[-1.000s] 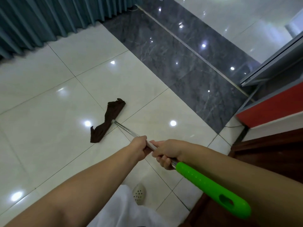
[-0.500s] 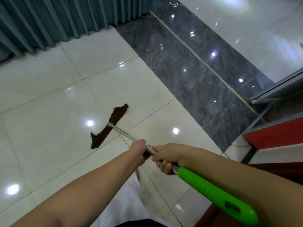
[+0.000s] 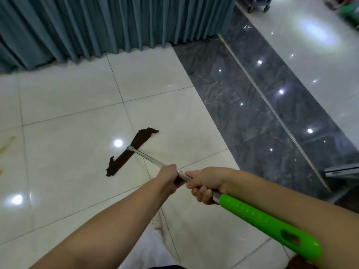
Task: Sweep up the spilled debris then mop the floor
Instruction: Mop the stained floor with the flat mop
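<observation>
Head view looks down on two bare arms holding a mop. Left hand (image 3: 168, 176) has its fingers clenched around the metal pole (image 3: 150, 158), and right hand (image 3: 205, 183) grasps the same pole just behind it, fingers (image 3: 202, 194) curled under the shaft, the two hands nearly touching. Directly behind the right fingers the pole runs into a bright green handle (image 3: 270, 220) that passes under the right forearm. Ahead of the left fingers the pole slopes down to a dark brown mop cloth (image 3: 132, 150) lying flat on the cream floor tiles (image 3: 68, 152), stretched crosswise to the pole. Far left of the fingers, a yellowish stain (image 3: 6, 145) marks the tile at the picture's edge. Beyond the cloth hangs a teal curtain (image 3: 106, 24); right of the fingers runs a dark marble strip (image 3: 242, 98). Below the left forearm, a pale shoe (image 3: 155, 220) shows.
</observation>
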The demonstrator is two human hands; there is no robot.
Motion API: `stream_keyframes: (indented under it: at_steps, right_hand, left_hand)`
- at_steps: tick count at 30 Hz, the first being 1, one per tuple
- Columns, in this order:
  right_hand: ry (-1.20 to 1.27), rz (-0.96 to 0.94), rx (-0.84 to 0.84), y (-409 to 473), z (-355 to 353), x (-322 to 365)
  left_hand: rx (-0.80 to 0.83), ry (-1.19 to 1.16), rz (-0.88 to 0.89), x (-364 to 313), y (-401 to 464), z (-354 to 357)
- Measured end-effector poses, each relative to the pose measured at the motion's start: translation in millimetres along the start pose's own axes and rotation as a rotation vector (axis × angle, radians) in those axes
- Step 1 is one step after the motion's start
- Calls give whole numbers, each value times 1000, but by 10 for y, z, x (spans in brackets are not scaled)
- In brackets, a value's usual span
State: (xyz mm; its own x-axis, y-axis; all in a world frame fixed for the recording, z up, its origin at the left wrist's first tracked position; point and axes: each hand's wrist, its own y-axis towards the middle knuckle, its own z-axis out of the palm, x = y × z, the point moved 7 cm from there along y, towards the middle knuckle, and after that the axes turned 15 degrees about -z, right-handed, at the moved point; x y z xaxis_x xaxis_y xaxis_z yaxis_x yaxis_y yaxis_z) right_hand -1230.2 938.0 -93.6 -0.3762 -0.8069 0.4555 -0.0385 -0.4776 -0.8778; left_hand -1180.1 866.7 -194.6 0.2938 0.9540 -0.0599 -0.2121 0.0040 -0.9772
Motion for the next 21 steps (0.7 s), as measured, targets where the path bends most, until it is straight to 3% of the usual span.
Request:
stream_keyframes:
  at_steps: [14, 21]
  right_hand:
    - [-95, 13, 119, 619, 203, 938]
    - [-101, 29, 171, 848, 78, 926]
  left_hand:
    - [-34, -233, 85, -1038, 71, -200]
    - [-109, -270, 145, -1127, 127, -205]
